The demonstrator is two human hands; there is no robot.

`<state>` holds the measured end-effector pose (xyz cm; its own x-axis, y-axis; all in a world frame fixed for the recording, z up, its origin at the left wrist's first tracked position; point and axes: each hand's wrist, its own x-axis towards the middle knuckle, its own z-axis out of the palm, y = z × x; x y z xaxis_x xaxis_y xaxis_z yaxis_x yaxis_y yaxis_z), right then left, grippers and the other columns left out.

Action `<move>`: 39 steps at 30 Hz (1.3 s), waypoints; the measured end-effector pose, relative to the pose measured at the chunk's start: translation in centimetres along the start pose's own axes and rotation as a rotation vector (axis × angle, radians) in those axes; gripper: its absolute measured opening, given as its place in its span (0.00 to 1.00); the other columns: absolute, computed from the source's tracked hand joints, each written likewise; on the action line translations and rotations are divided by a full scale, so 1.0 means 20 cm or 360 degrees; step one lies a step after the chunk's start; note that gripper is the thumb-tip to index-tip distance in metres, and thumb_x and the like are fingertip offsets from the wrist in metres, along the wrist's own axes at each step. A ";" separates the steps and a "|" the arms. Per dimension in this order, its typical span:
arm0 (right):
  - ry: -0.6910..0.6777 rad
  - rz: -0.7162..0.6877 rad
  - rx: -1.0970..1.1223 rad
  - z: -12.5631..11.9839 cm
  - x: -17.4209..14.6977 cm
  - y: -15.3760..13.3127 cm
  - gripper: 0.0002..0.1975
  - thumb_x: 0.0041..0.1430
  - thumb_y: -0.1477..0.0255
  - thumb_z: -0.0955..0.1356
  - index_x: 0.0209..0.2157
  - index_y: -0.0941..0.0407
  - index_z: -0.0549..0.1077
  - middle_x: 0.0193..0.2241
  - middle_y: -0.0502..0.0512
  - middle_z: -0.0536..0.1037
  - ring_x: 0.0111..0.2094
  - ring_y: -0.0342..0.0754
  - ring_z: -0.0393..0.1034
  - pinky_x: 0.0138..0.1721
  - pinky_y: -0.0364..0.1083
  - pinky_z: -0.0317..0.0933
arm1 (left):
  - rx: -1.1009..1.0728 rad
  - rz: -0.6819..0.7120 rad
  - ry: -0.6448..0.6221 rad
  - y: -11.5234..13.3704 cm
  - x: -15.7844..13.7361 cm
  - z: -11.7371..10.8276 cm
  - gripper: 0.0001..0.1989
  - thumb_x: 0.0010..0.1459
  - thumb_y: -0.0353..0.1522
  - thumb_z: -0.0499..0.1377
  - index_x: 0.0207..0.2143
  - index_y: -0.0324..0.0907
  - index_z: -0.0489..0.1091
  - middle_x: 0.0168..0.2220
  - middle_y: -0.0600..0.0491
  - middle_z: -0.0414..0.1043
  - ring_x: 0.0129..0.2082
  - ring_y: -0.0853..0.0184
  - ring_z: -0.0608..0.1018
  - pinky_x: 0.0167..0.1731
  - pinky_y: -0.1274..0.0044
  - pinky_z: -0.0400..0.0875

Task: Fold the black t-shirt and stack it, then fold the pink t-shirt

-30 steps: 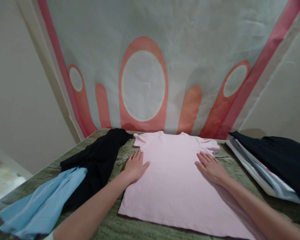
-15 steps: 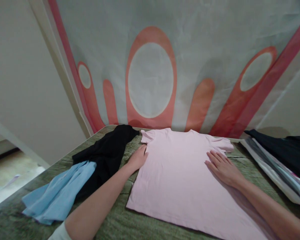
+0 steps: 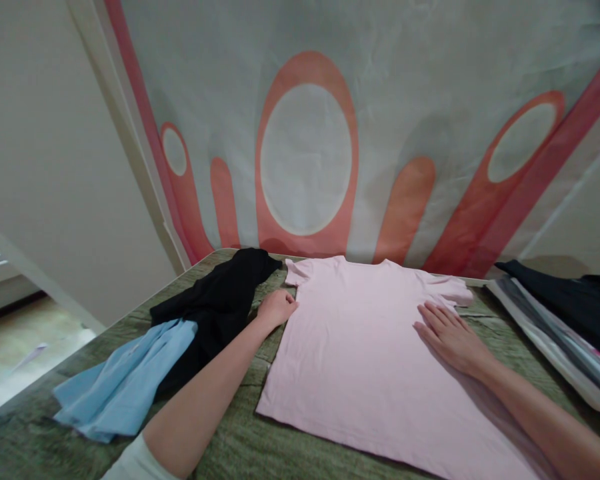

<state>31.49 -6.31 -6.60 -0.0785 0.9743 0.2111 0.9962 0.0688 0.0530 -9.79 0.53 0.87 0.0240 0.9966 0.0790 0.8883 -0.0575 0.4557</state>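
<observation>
A pale pink T-shirt (image 3: 360,360) lies spread out flat, its neckline toward the wall and its hem toward me. My left hand (image 3: 277,308) is at the shirt's left side edge, just below the sleeve, with its fingers curled in and closed on that edge; the fingertips are partly hidden. On the right side of the chest, my right hand (image 3: 450,337) rests palm down, fingers stretched out flat on the fabric. Beside my left forearm lie a black garment (image 3: 215,293) and a light blue garment (image 3: 130,377), loosely bunched together.
The table (image 3: 230,440) has a green, wood-grain surface and meets a wall hanging (image 3: 305,153) with pink and orange shapes. A stack of folded clothes (image 3: 555,333), black on top, stands at the right. Floor shows past the table's left edge.
My left hand's fingers have curled inward at the shirt's edge, where they were straighter before. My right hand stays flat on the shirt. The view has shifted slightly.
</observation>
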 end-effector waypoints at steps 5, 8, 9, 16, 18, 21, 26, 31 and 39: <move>0.0011 0.0001 0.0011 0.00 0.00 0.00 0.32 0.60 0.54 0.51 0.60 0.56 0.56 0.61 0.56 0.56 0.61 0.53 0.46 0.60 0.55 0.42 | -0.0150 0.0049 0.0047 0.01 0.01 0.01 0.03 0.46 0.30 0.58 0.22 0.40 0.70 0.26 0.52 0.72 0.31 0.65 0.74 0.31 0.78 0.63; 0.0014 -0.0002 0.0006 0.00 0.00 -0.01 0.32 0.60 0.54 0.52 0.60 0.56 0.56 0.61 0.55 0.56 0.62 0.53 0.46 0.60 0.55 0.42 | -0.0283 0.0016 0.0006 0.01 0.02 0.01 0.01 0.46 0.28 0.59 0.24 0.39 0.69 0.23 0.54 0.70 0.27 0.68 0.73 0.27 0.80 0.64; 0.0012 -0.0002 0.0005 0.00 0.00 0.00 0.32 0.60 0.54 0.51 0.60 0.56 0.56 0.61 0.55 0.56 0.62 0.53 0.46 0.60 0.55 0.42 | -0.0321 -0.0002 -0.0009 0.00 0.02 0.01 0.01 0.47 0.28 0.58 0.25 0.39 0.68 0.22 0.55 0.69 0.25 0.69 0.72 0.25 0.80 0.64; -0.0004 0.0008 -0.0005 0.00 0.00 -0.01 0.32 0.60 0.54 0.51 0.60 0.56 0.55 0.61 0.55 0.56 0.62 0.53 0.45 0.60 0.55 0.42 | -0.1022 -0.0244 -0.0166 -0.01 0.01 0.02 0.09 0.48 0.29 0.63 0.30 0.39 0.64 0.22 0.59 0.66 0.20 0.75 0.69 0.20 0.84 0.66; -0.0014 0.0011 -0.0013 0.00 0.00 -0.01 0.32 0.60 0.54 0.51 0.60 0.57 0.55 0.61 0.55 0.55 0.62 0.53 0.45 0.60 0.55 0.41 | -0.1021 -0.0232 -0.0134 -0.02 0.02 0.02 0.10 0.48 0.29 0.64 0.31 0.38 0.64 0.23 0.59 0.66 0.20 0.76 0.69 0.19 0.84 0.65; -0.0025 0.0016 -0.0014 -0.01 -0.01 -0.01 0.32 0.60 0.54 0.50 0.60 0.56 0.55 0.61 0.54 0.54 0.62 0.52 0.44 0.60 0.55 0.41 | -0.0919 -0.0163 -0.0076 -0.03 0.03 0.03 0.09 0.49 0.27 0.62 0.31 0.38 0.64 0.22 0.59 0.65 0.18 0.76 0.68 0.18 0.84 0.62; -0.0036 0.0017 -0.0012 -0.01 0.00 -0.01 0.32 0.61 0.54 0.50 0.60 0.56 0.55 0.61 0.54 0.55 0.62 0.53 0.45 0.60 0.55 0.42 | -0.0827 -0.0119 -0.0098 -0.03 0.03 0.04 0.06 0.51 0.26 0.60 0.33 0.37 0.65 0.21 0.59 0.66 0.17 0.77 0.68 0.18 0.84 0.61; -0.0028 0.0018 -0.0004 -0.01 0.00 0.00 0.32 0.61 0.54 0.50 0.60 0.57 0.56 0.61 0.55 0.56 0.61 0.53 0.46 0.59 0.55 0.43 | -0.1112 -0.0219 -0.0369 0.00 -0.02 -0.03 0.12 0.50 0.28 0.61 0.38 0.37 0.64 0.23 0.56 0.69 0.21 0.74 0.71 0.23 0.82 0.67; 0.0006 0.0004 0.0013 0.00 0.00 0.00 0.32 0.60 0.54 0.52 0.60 0.56 0.56 0.61 0.55 0.56 0.61 0.53 0.47 0.59 0.55 0.45 | -0.1166 -0.0193 -0.0839 -0.03 -0.06 -0.13 0.32 0.39 0.29 0.68 0.47 0.36 0.59 0.19 0.61 0.66 0.19 0.71 0.71 0.22 0.80 0.68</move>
<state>31.53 -6.36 -6.53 -0.0759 0.9736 0.2151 0.9967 0.0680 0.0441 -11.60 -0.82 2.87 0.3162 0.8857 -0.3398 0.3891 0.2056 0.8980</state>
